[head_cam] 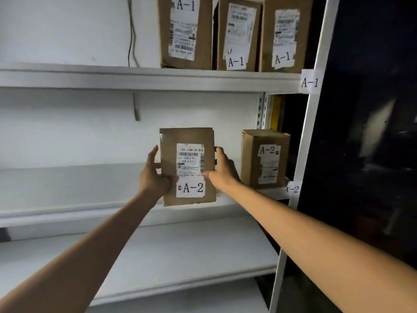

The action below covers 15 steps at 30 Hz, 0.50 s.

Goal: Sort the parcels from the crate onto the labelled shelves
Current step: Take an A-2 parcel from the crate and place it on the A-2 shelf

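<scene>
Holding up three brown boxes (239, 35) marked A-1 on the top shelf (135, 80). Holding up one brown box (264, 159) marked A-2 on the middle shelf (67, 188).

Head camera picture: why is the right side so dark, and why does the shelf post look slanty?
Head view: light reaches the white shelves and the held A-2 parcel, but the space right of the shelf post is unlit, nearly black; the wide-angle lens probably makes the post lean; small print on the A-1 parcels is blurry.

Matt brown cardboard parcel (188, 166), white paper label (190, 187), smooth white painted metal shelf (67, 213)
</scene>
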Motion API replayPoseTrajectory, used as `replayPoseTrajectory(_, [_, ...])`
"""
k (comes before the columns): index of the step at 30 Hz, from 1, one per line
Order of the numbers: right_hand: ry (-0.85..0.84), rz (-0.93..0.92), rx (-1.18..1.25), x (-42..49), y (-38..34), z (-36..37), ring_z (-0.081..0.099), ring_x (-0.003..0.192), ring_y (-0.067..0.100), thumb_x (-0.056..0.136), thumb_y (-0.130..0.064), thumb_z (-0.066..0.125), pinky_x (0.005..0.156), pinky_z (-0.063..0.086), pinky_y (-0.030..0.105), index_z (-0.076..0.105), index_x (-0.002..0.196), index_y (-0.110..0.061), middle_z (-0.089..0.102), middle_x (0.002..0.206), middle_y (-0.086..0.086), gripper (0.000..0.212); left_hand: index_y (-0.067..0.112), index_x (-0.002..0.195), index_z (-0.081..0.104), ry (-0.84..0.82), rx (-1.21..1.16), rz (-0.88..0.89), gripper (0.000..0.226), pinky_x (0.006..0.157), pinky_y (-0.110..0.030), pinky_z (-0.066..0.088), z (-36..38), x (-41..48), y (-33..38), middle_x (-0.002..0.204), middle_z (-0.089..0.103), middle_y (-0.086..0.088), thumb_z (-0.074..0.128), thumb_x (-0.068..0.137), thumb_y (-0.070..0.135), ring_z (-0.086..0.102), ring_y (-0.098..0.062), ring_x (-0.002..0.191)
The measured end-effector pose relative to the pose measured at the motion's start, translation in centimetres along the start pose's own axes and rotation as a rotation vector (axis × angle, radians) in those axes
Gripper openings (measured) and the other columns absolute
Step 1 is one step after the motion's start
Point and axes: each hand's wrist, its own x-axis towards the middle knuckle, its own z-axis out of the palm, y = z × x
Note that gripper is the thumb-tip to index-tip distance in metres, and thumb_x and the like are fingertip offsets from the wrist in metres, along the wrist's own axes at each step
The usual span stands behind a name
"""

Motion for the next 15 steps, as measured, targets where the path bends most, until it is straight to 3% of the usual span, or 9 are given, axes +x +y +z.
replayPoseTrajectory(6, [0.158,0.024,-0.063,2.2,3.1,-1.5,0.057,0.109,0.025,0.076,-0.010,0.076,0.089,0.052,0.039,0.043,0.130,-0.017,0.056,0.121,0.010,0.064,0.028,0.141,0.042,0.011,-0.009,-0.019,0.082,0.087,-0.048,0.054,4.3,1.4,0.6,0.118,0.064,-0.005,0.069,0.072,-0.007,0.061,-0.030,0.105])
replayPoseTrajectory(10, [0.114,0.055,0.067,4.4,5.3,-1.8,0.054,0.116,0.027,0.079,-0.004,0.071,0.095,0.050,0.045,0.040,0.132,-0.013,0.055,0.126,0.011,0.062,0.031,0.138,0.042,-0.010,-0.079,-0.045,0.082,0.074,-0.046,0.058,6.9,2.4,0.5,0.109,0.062,-0.005,0.062,0.072,-0.014,0.063,-0.030,0.090])
replayPoseTrajectory(12, [0.128,0.070,0.110,5.4,6.6,-1.9,0.057,0.113,0.027,0.078,0.001,0.071,0.092,0.052,0.045,0.041,0.129,-0.012,0.059,0.123,0.011,0.060,0.033,0.138,0.042,-0.019,-0.077,-0.034,0.083,0.070,-0.044,0.058,7.9,3.0,0.2,0.105,0.062,-0.005,0.059,0.071,-0.015,0.063,-0.030,0.083])
replayPoseTrajectory(15, [0.141,0.087,0.183,6.8,8.1,-1.9,0.059,0.111,0.027,0.078,0.010,0.065,0.089,0.053,0.037,0.039,0.130,-0.011,0.059,0.121,0.012,0.061,0.034,0.137,0.041,-0.026,-0.065,0.001,0.085,0.077,-0.048,0.057,9.4,4.1,-0.3,0.106,0.061,-0.006,0.059,0.071,-0.015,0.063,-0.032,0.089])
